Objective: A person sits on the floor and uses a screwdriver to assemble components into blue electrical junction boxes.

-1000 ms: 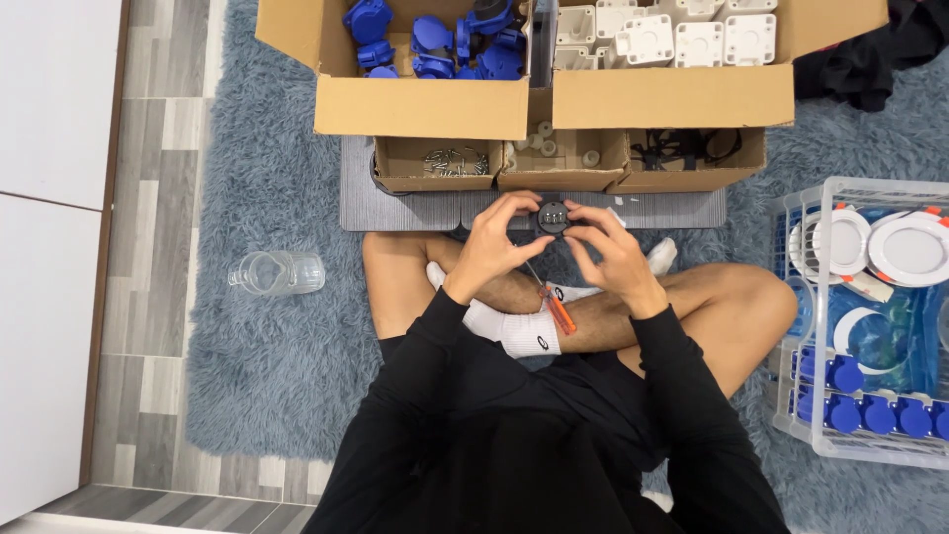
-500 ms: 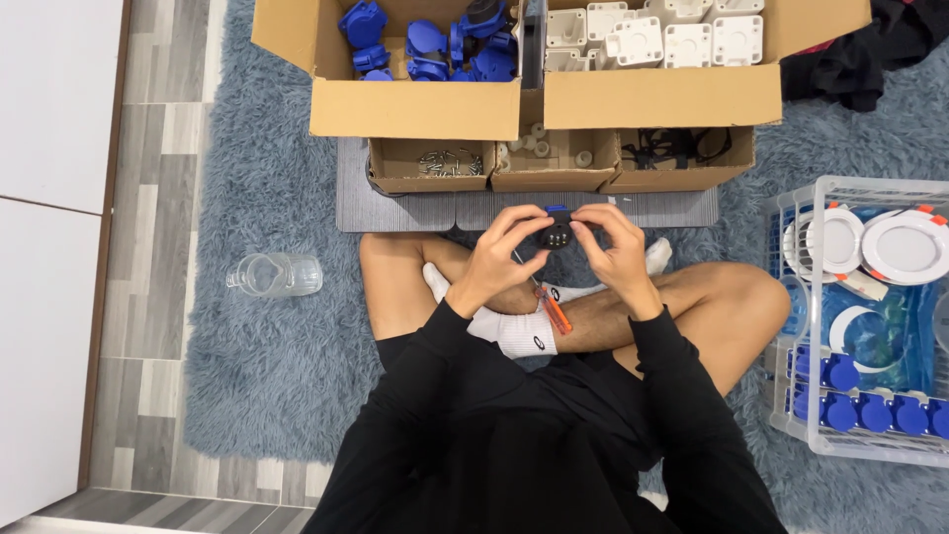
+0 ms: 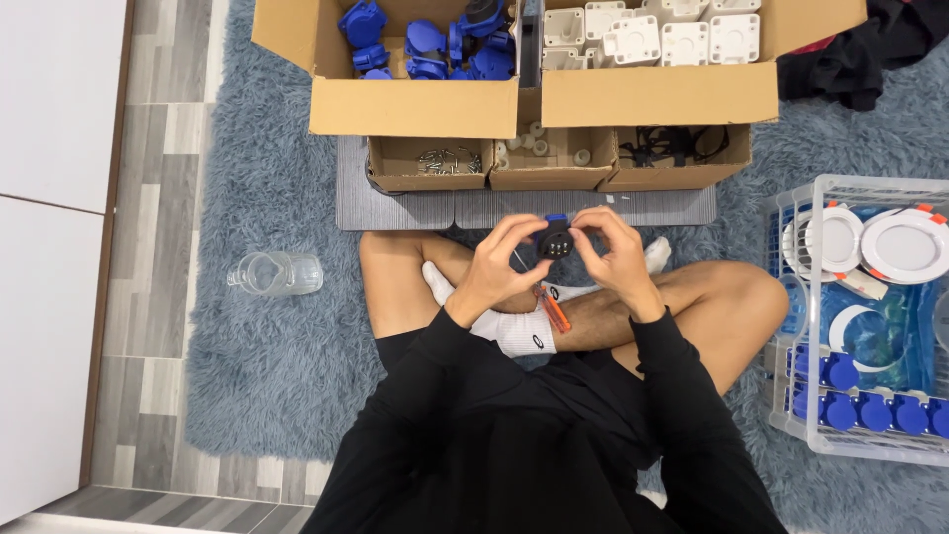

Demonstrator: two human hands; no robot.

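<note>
Both hands meet above the crossed legs, over the rug (image 3: pixel 257 346). The left hand (image 3: pixel 499 265) and right hand (image 3: pixel 615 255) each pinch a small black and blue part (image 3: pixel 555 240) between fingertips. An orange screwdriver (image 3: pixel 555 309) lies against the sock below, near the rug's middle.

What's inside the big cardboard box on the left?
The big cardboard box holds a pile of blue plastic parts, with one dark piece on top. Whatever lies beneath the pile is covered.
</note>
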